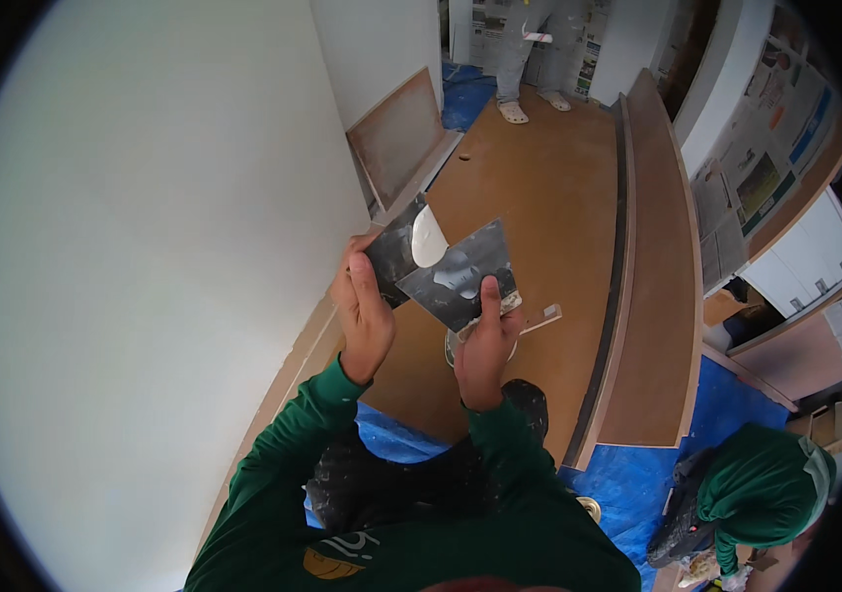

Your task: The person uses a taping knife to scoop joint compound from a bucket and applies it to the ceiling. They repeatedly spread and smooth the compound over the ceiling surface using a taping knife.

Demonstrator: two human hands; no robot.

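My left hand (367,311) grips a dark, flat metal blade (391,261) bearing a rounded mound of white paste (428,237) near its right edge. In my right hand (485,350) is a second square metal blade (446,291) with smears on its face and crusted paste at its lower edge; it overlaps the first one just below the mound. Beneath my right hand a container (451,350) is mostly hidden, and a light stick (549,314) sticks out to the right.
A brown board floor (530,197) lies ahead, where a person (512,69) stands. A white wall (145,247) is at left, a leaning panel (391,133) beyond, a long wooden ledge (653,296) at right. A co-worker (752,483) in green bends over blue sheeting (609,493) at lower right.
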